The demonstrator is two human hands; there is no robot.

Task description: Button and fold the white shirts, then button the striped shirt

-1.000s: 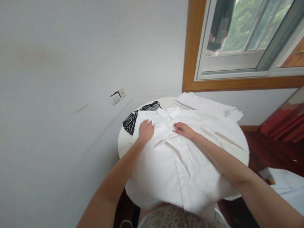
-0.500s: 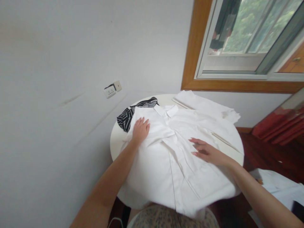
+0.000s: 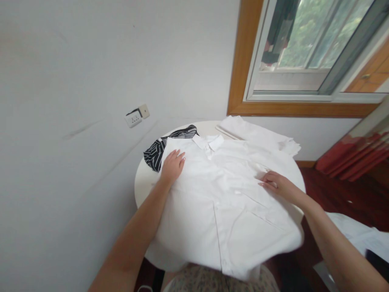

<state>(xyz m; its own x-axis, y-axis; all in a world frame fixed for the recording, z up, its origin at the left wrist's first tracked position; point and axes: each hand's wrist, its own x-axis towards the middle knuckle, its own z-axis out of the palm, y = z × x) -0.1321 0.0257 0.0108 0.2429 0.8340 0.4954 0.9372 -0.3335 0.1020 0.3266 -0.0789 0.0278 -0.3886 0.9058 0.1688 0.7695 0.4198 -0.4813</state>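
A white collared shirt (image 3: 200, 219) lies spread front-up on a round white table (image 3: 140, 186), its collar at the far side and its hem hanging over the near edge. My left hand (image 3: 172, 165) rests flat on the shirt's left shoulder area, fingers stretched out. On the opposite side, my right hand (image 3: 273, 184) has its fingers bent together, pinching the shirt's fabric near the right edge. Beyond my left hand, a black-and-white striped cloth (image 3: 154, 155) is partly covered by the shirt.
A folded white garment (image 3: 252, 132) lies at the table's far right. Behind stand the wall with a socket (image 3: 133, 119) and a wood-framed window (image 3: 304, 108). A red and beige curtain (image 3: 349, 158) hangs at the right, with white cloth (image 3: 358, 231) low down there.
My right hand has moved right toward the shirt's edge and its fingers have closed on the fabric. The folds across the shirt's front have flattened. My left hand stays on the shirt.
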